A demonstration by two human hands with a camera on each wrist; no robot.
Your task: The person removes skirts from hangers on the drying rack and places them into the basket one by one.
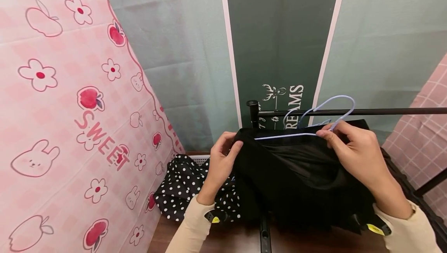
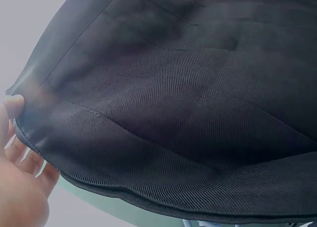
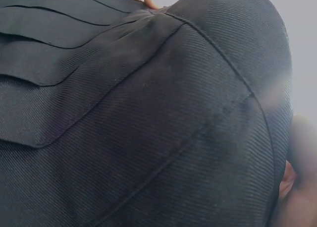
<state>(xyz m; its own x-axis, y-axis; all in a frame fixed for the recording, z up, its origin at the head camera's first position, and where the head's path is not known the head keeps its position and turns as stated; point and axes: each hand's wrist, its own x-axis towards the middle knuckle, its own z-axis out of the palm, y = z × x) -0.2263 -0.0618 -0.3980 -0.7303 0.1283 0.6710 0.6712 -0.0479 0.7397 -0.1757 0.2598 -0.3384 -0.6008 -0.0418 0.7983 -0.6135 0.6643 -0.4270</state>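
Observation:
A black pleated skirt (image 1: 297, 175) spreads between both hands in the head view. Its pleats and a seam show in the right wrist view. My left hand (image 1: 223, 160) pinches the skirt's left top corner between thumb and fingers; the left wrist view shows the thumb on the cloth's edge. A light blue hanger (image 1: 290, 136) lies along the skirt's top opening, its left end hidden by the cloth. My right hand (image 1: 356, 148) pinches the hanger near the base of its hook, beside the skirt's right side. Some right fingers are hidden.
Behind the skirt runs a black rack rail (image 1: 394, 111), with more blue hanger wire near it. To the left, black polka-dot cloth (image 1: 181, 185) lies over a white basket (image 1: 200, 160). A pink printed curtain (image 1: 77, 101) hangs at left and a green one (image 1: 185, 51) behind.

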